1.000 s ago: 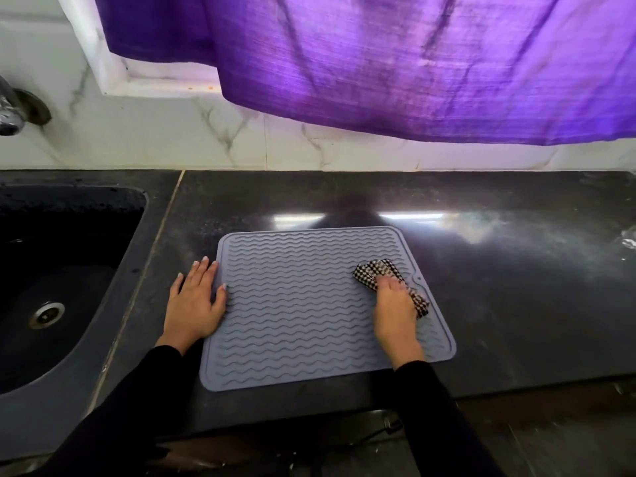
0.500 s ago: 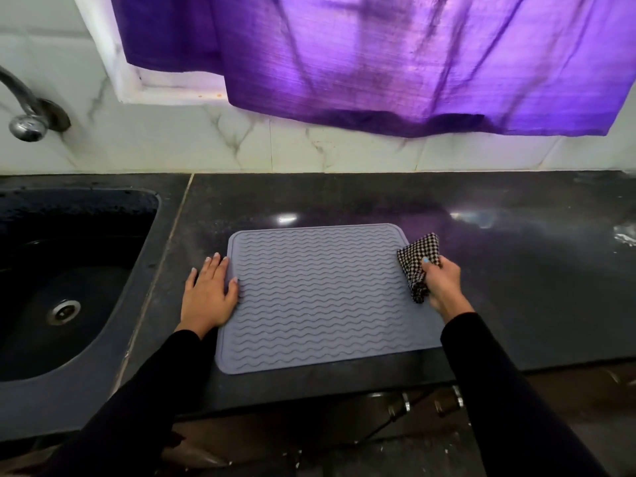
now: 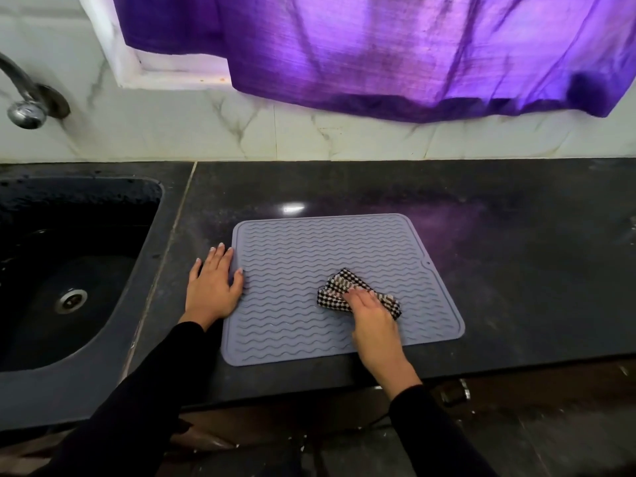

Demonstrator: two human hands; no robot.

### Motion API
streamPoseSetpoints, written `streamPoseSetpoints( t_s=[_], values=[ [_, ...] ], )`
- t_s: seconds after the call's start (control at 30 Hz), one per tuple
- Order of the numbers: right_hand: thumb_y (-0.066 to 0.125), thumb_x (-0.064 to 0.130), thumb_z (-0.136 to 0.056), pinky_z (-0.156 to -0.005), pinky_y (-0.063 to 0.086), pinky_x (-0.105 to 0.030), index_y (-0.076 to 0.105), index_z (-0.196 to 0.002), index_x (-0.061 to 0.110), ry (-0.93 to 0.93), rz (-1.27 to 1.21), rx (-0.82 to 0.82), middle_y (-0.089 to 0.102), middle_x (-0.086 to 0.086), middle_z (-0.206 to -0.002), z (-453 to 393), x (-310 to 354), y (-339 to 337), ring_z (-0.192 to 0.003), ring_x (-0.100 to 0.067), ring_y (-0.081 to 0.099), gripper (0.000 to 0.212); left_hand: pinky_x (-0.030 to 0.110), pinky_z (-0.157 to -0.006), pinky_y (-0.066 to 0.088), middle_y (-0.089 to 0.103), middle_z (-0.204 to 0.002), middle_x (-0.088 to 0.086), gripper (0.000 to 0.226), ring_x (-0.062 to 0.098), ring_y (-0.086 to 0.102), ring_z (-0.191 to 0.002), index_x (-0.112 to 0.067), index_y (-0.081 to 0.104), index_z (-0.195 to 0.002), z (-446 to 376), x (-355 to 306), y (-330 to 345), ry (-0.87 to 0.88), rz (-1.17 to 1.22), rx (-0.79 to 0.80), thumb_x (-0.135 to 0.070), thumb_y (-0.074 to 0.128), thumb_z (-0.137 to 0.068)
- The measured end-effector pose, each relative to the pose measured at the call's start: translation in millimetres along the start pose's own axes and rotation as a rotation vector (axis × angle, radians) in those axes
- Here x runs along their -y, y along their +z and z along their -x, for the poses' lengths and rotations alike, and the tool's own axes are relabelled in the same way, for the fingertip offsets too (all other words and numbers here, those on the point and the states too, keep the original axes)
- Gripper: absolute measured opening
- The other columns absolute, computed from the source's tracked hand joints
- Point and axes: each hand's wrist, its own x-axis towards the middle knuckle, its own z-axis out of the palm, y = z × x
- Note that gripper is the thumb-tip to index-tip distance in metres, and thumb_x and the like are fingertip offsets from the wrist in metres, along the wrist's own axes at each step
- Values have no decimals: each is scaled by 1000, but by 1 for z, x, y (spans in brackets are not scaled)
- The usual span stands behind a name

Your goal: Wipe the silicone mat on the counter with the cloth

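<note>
— Fingers [image 3: 358,295] of my right hand [image 3: 373,321] lay flat, pressing the cloth [image 3: 339,287] on the mat [image 3: 309,256]; the left hand [image 3: 211,287] was spread open, holding nothing, thumb on the mat's left edge.

— Where was the mat?

— On the counter [image 3: 516,253], beside the sink [image 3: 69,253]. I was in the middle of wiping, I think. The next stroke needed steady pressure along the ridges, while the left kept the mat from sliding.

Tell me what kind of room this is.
Most likely a home kitchen: a dark sink with a tap set into a black stone counter, a tiled wall and a curtained window behind.
</note>
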Motion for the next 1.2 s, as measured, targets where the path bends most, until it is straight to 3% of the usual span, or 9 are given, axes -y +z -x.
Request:
streamPoseSetpoints(
  t_s=[0.17,0.27,0.4,0.53,0.73,0.87,0.97,1.03,1.2],
  values=[
    [51,-6,-82,-92,45,-34,66,-111,12,186,-333,326,67,-10,-112,-36,-25,-42,-106,-27,60,37,41,-116,9,26,-154,7,87,19,18,-144,-13,32,-144,0,0,-2,0,-4,9,-60,6,-76],
    [49,-8,-87,-79,50,-39,67,-102,3,505,-858,202,66,-11,-86,-48,-45,-69,-82,-25,60,26,41,-117,8,24,-155,7,88,19,17,-144,-12,30,-145,2,-1,-2,-4,-2,22,-60,4,-76],
    [46,-13,-80,-87,43,-26,65,-116,10,258,-396,-22,67,-10,-109,-32,-35,-61,-99,-22,60,46,41,-117,8,24,-155,7,89,19,17,-144,-12,30,-145,3,-2,-3,-5,11,24,-60,3,-75],
    [44,-8,-84,-111,30,-33,51,-131,14,58,-11,178,48,-6,-140,-6,-18,-21,-131,-24,41,52,41,-117,8,24,-155,7,89,19,17,-144,-12,31,-145,2,-1,-2,5,5,22,-61,3,-75],
    [73,2,-67,-92,50,-40,66,-105,5,-76,340,-2,67,-12,-110,5,-12,-1,-107,-32,62,39,40,-117,7,23,-155,7,89,19,17,-144,-12,29,-146,2,1,-1,22,-7,27,-60,2,-76],
    [46,-3,-85,-94,44,-35,58,-122,15,206,-9,152,60,-10,-120,-17,-8,-29,-115,-29,54,42,44,-116,7,23,-154,11,81,23,16,-144,-10,30,-145,1,-2,-3,0,0,61,-55,10,-81],
    [44,-8,-86,-77,48,-34,66,-102,7,602,-763,123,65,-13,-89,-40,-27,-57,-89,-29,61,31,52,-112,18,37,-145,21,55,34,30,-137,-2,43,-135,5,-22,-10,14,11,-127,-33,44,-90],
    [42,-11,-89,-83,49,-41,59,-114,-1,805,-1171,-10,62,-15,-96,-46,-44,-67,-91,-29,59,32,49,-105,35,55,-129,19,40,34,50,-122,-2,54,-124,14,-52,-10,140,205,-230,-15,58,-87],
    [42,-7,-89,-85,50,-40,60,-114,3,920,-1116,-330,63,-11,-100,-41,-73,-56,-93,-26,58,32,34,-90,52,69,-107,4,30,14,64,-98,-10,65,-113,34,-137,8,424,560,166,-5,62,-84]
  ],
)
